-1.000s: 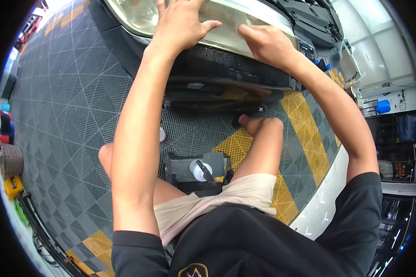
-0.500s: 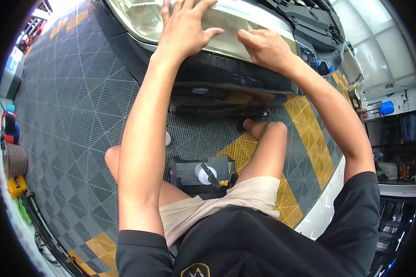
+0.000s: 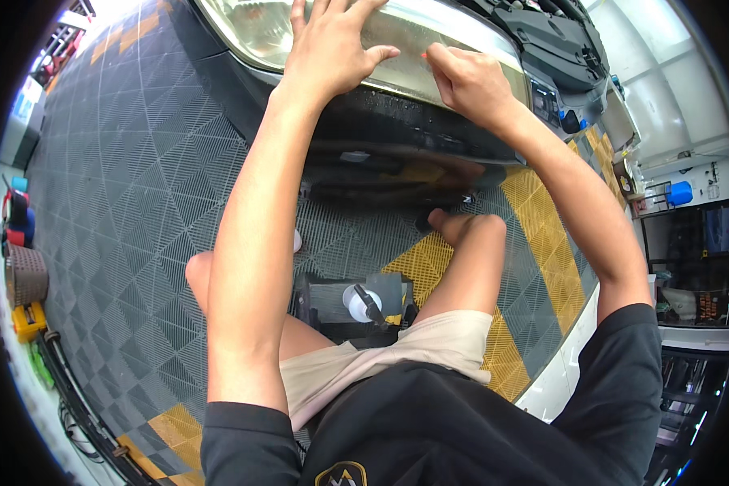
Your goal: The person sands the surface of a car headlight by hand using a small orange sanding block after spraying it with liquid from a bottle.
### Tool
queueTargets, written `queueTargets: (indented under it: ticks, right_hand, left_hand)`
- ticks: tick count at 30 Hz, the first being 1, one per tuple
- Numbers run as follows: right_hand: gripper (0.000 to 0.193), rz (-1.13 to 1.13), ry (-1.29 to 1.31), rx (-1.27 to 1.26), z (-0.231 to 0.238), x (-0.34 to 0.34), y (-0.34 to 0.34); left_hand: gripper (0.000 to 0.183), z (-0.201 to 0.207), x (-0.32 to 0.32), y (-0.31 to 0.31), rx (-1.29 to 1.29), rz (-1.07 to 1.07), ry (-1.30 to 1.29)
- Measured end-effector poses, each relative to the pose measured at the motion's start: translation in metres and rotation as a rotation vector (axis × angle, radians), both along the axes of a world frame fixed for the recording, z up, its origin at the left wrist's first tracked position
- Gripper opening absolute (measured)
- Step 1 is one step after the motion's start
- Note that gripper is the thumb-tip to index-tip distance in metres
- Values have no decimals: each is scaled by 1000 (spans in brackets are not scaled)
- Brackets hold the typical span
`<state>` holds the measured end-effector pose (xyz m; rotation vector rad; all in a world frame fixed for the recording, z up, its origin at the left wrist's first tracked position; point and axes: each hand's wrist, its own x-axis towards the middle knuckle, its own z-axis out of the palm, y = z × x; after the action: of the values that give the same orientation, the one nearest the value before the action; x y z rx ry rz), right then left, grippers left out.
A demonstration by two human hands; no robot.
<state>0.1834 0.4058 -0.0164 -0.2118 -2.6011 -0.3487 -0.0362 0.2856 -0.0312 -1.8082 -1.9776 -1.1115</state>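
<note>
The yellowed, hazy headlight (image 3: 409,32) of a dark car spans the top of the view. My left hand (image 3: 332,50) lies on its lens with fingers spread and thumb pointing right; the fingertips reach the upper edge of the picture. Just to the right, my right hand (image 3: 474,81) is closed in a pinch over the lower right part of the lens. A small orange tip (image 3: 424,55) pokes out by its thumb and forefinger; the rest of that thing is hidden in the fingers. Water drops dot the black bumper (image 3: 373,121) below the headlight.
Between my legs, a white bottle with a black spray head (image 3: 366,304) stands in a dark holder (image 3: 324,300). The engine bay (image 3: 547,36) lies open at upper right. Along the left wall are a basket (image 3: 26,275) and a black hose (image 3: 73,385).
My right hand has shifted slightly right over the lens, the orange tip with it. My left hand stays spread on the headlight. The whole view has shifted a little.
</note>
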Motion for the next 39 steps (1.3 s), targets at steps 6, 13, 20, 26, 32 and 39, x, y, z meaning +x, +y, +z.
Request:
queueTargets:
  ticks: [6,13,20,26,32,39]
  right_hand:
    - [11,73,2,-11,-3,-4,-1]
    - [16,46,-34,50,-3,-1,2]
    - [12,43,-126,-7,8,3,2]
    - [8,10,31,-70,-1,-6,-10]
    - [12,24,31,-114,-5,0,-6]
    - [11,-31,-104,1,-13,5,-17]
  left_hand:
    - [75,1,-4,-3,11,4,12]
    - [75,12,1,-5,40,-51,-9]
    - [74,16,2,-10,-12,-15,-46]
    - [76,-2,-5,-3,6,-24,-11]
    - [76,12,4,-7,-39,-5,-15]
    - [78,7,-2,4,35,-24,21]
